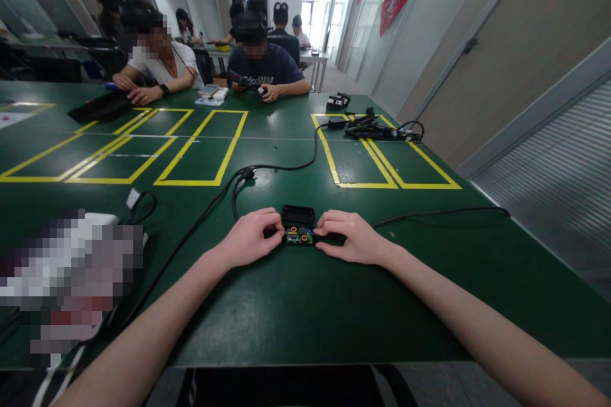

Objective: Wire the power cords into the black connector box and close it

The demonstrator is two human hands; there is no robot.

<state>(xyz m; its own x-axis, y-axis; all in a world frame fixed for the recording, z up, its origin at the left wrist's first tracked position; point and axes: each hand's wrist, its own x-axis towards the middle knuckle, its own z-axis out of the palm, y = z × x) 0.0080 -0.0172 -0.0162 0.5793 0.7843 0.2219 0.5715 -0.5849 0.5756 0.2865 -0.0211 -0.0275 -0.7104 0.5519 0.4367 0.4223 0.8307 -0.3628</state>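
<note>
A small green circuit board [299, 237] with copper coils lies in the middle of the table in front of me, between my two hands. Pinched at its left end are the thumb and fingers of my left hand [252, 236]. At its right end my right hand [352, 238] grips with thumb and fingertips, where a black cable [436, 212] runs off to the right. Just behind the board rests an open black plastic casing half [298, 213], its hollow side up. Another black cable passes behind my left hand. The fingertips partly cover the board's ends.
The green table [238, 311] carries yellow tape rectangles. A power cord with a plug [247, 173] crosses it toward a heap of black adapters and cables [382, 127] at the back right. A blurred-out stack lies at left. Two people sit across the table, handling black items.
</note>
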